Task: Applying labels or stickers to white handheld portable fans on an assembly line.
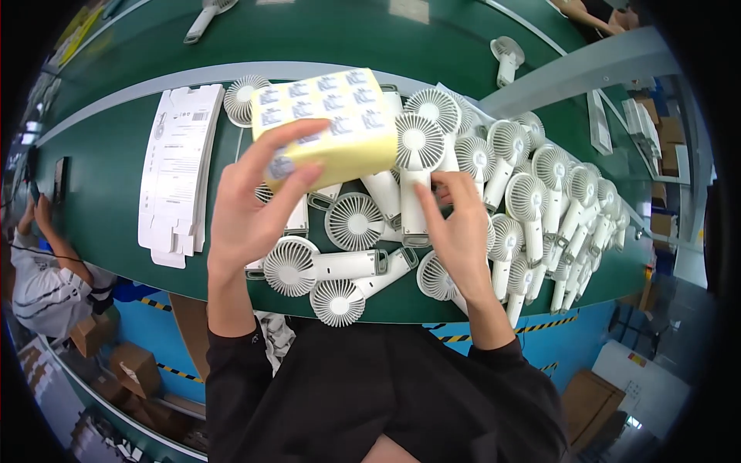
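My left hand (262,197) grips a yellow-backed sheet of stickers (340,147), its thumb and fingers closed on the lower left part. Rows of small pale labels with blue print cover the sheet, which bends along its lower side. My right hand (459,220) is closed around the handle of a white handheld fan (417,193), held upright with its round grille at the top, beside the sheet's right edge. Around and beneath both hands lie several more white fans, among them one fan (357,221) between the hands and another fan (292,266) lying sideways near the table's front edge.
A stack of flat white cartons (179,170) lies left of my left hand. Many fans (552,174) crowd the right side of the green table (100,193). A grey metal post (571,73) slants across the upper right. Another person (54,270) sits at far left.
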Demonstrator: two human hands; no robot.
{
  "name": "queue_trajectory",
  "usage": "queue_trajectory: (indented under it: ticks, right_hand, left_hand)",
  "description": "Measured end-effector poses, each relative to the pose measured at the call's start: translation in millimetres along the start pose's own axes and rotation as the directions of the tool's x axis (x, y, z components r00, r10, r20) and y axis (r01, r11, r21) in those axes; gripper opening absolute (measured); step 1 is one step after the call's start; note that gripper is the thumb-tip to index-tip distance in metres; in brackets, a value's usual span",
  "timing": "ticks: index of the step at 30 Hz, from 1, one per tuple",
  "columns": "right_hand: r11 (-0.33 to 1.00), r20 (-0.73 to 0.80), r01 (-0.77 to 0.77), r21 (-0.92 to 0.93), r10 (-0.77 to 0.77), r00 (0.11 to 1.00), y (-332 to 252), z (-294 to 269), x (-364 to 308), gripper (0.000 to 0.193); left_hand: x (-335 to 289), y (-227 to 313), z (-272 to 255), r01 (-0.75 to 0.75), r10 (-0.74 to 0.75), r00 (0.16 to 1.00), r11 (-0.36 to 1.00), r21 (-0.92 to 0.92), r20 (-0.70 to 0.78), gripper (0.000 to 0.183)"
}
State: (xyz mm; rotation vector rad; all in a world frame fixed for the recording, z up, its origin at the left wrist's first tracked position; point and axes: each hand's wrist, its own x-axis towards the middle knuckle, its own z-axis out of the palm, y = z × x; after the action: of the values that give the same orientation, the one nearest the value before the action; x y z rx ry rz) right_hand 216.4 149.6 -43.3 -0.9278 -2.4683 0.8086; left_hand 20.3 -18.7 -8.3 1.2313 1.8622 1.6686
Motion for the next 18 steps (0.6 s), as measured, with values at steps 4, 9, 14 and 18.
queue_trajectory:
  ticks: [4, 9, 14, 18]
  right_hand:
    - [0.901, -0.225, 0.430, 0.063, -0.407, 0.885, -30.5, -22.7, 21.7, 0.026]
    - [0.728, -0.116, 0.678, 0.108, -0.668, 0.735, -65.2, -9.5, 38.4, 0.038]
    - [0.594, -0.232, 0.804, 0.016, -0.780, 0.581, -59.0, 3.5, 46.2, 0.038]
    - [0.545, -0.227, 0.838, 0.017, -0.814, 0.534, -53.6, 0.4, 44.5, 0.034]
  left_hand:
    - [2.9, 4.6, 5.1, -0.006, 0.005, 0.998, 1.000, 0.022, 0.055, 0.038]
    - [5.9, 2.9, 13.5, -0.018, -0.011, 0.975, 0.991, 0.129, 0.220, 0.061]
    - [11.1, 3.4, 24.5, -0.101, 0.087, 0.980, 0.992, 0.076, 0.176, 0.061]
    - [13.3, 3.3, 25.6, -0.148, 0.133, 0.979, 0.985, 0.094, 0.155, 0.064]
